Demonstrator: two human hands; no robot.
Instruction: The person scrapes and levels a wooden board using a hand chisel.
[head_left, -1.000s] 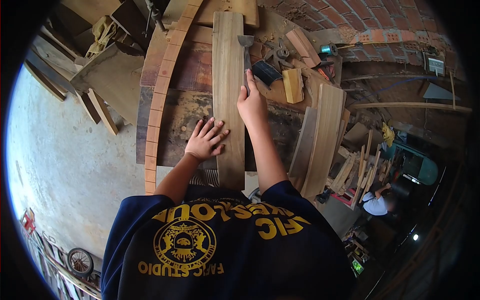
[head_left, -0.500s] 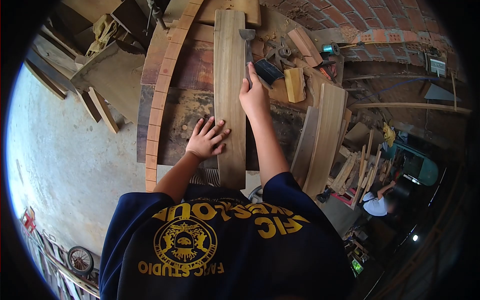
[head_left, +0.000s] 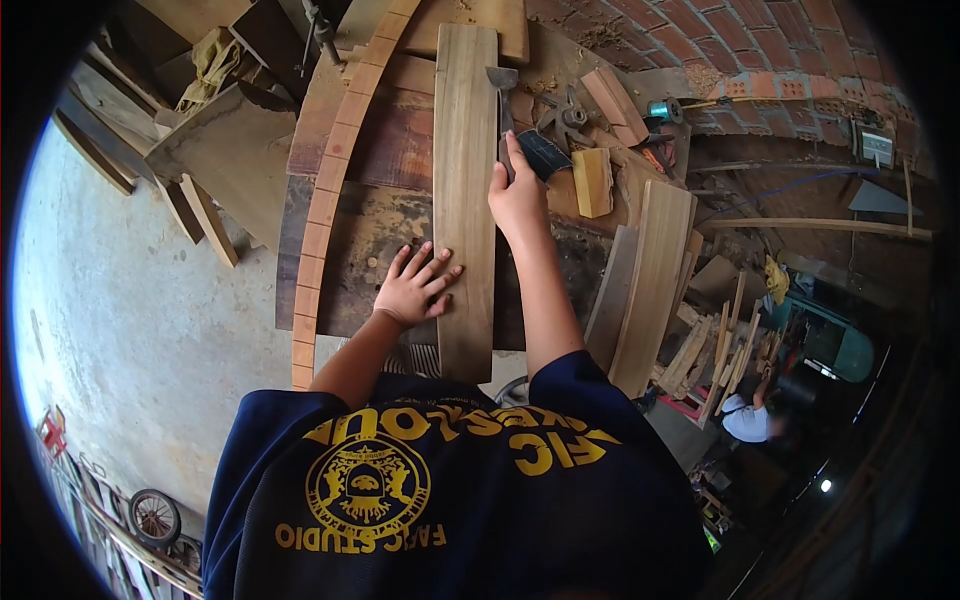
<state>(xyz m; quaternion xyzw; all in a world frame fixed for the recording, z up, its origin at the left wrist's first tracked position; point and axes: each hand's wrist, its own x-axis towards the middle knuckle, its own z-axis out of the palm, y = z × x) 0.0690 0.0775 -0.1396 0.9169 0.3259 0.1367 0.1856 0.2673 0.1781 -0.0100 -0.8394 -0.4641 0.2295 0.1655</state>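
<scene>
A long pale wooden board [head_left: 466, 180] lies lengthwise on the worn workbench [head_left: 375, 215], its near end close to my body. My left hand [head_left: 408, 287] rests flat at the board's left edge, fingers spread with their tips on the wood. Along the right edge, my right hand [head_left: 520, 195] is wrapped round the dark handle of a scraper [head_left: 503, 85]. Its flared metal blade points away from me, right beside the board's edge. Part of the handle is hidden by my fingers.
A curved, notched wooden strip [head_left: 330, 180] runs down the bench's left side. Right of my hand are a yellowish wood block [head_left: 592, 183], a dark curved piece [head_left: 544, 155] and a metal cutter head [head_left: 568, 117]. More boards [head_left: 650, 290] lean at right. A person [head_left: 748, 420] is farther off.
The whole view has shifted slightly. My left hand stays flat on the board and my right hand keeps its hold on the scraper, with little other visible movement.
</scene>
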